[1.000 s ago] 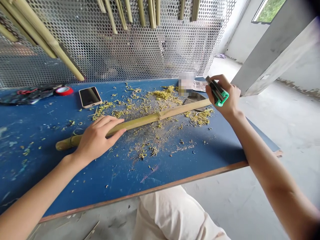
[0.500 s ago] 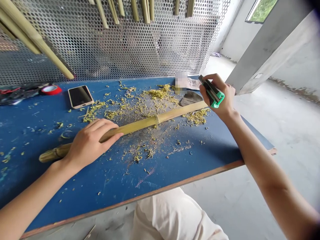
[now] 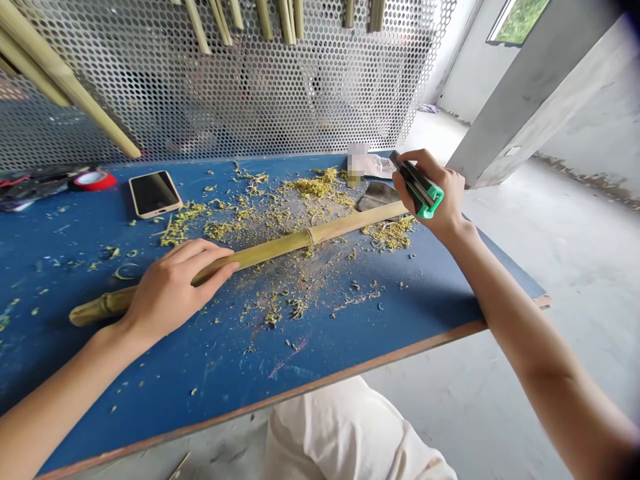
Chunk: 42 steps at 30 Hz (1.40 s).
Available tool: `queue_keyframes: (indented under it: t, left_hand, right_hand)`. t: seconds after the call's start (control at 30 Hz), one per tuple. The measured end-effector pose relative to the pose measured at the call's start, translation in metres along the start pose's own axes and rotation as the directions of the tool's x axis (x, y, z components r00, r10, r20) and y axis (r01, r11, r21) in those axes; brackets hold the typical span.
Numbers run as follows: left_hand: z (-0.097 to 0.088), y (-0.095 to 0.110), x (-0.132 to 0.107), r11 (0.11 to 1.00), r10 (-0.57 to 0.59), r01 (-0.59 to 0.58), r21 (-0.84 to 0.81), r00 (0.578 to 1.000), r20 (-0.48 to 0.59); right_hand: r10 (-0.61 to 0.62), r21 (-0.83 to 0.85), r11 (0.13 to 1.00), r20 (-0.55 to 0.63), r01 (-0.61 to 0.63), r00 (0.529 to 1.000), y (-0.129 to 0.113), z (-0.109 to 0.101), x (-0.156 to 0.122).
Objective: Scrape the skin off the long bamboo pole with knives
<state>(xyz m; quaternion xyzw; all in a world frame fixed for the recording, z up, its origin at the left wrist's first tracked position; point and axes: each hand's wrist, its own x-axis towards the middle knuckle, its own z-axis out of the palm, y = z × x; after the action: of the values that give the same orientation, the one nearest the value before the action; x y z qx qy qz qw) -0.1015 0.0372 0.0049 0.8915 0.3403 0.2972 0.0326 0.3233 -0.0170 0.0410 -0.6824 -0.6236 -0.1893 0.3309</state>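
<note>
A length of bamboo (image 3: 277, 248) lies slantwise over the blue table (image 3: 210, 373), its near end low on the left and its far end up toward the right. My left hand (image 3: 175, 283) is wrapped round its left part, thumb along the near side. In my right hand (image 3: 437, 187) is a black and green utility knife (image 3: 423, 190), held over the bamboo's right end; the fingers hide that end and I cannot make out the blade's contact. The bamboo's right stretch is paler than its green-yellow left. Yellow-green shavings (image 3: 315, 187) lie around and behind it.
Behind the bamboo are a phone (image 3: 155, 194), a roll of red tape (image 3: 94, 180), a dark flat piece (image 3: 379, 197) and a small packet (image 3: 377, 167). A perforated metal panel (image 3: 240, 100) backs the table, with bamboo pieces (image 3: 100, 113) before it. The table's edge (image 3: 280, 393) runs along the front.
The whole view has shifted slightly, so everything sits a little further left. Both hands keep their grips, and the knife stays near the bamboo's right end.
</note>
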Motion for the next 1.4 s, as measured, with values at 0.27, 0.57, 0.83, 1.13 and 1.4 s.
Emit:
queue_keyframes:
  t: [0.27, 0.57, 0.83, 1.13, 1.4]
  left_hand:
    - [-0.002, 0.002, 0.001, 0.994, 0.063, -0.063, 0.085, 0.998, 0.003]
    - [0.0, -0.004, -0.001, 0.972, -0.072, 0.043, 0.23, 0.99, 0.119]
    - [0.007, -0.01, 0.001, 0.939, -0.134, 0.076, 0.336, 0.979, 0.154]
    - [0.001, -0.001, -0.001, 0.95, -0.101, 0.062, 0.307, 0.988, 0.113]
    - [-0.006, 0.0, -0.004, 0.988, -0.078, 0.051, 0.149, 0.98, 0.181]
  right_hand:
    - [-0.058, 0.051, 0.997, -0.012, 0.058, 0.998, 0.002, 0.001, -0.001]
    - [-0.115, 0.059, 0.991, -0.048, 0.118, 0.992, 0.004, 0.003, -0.003]
    - [-0.13, 0.115, 0.984, -0.044, 0.134, 0.991, -0.002, 0.007, -0.005]
    - [-0.168, 0.329, 0.929, -0.039, 0.171, 0.985, -0.027, 0.014, -0.018]
    - [-0.144, 0.643, 0.758, 0.005, 0.107, 0.99, -0.041, 0.014, -0.028]
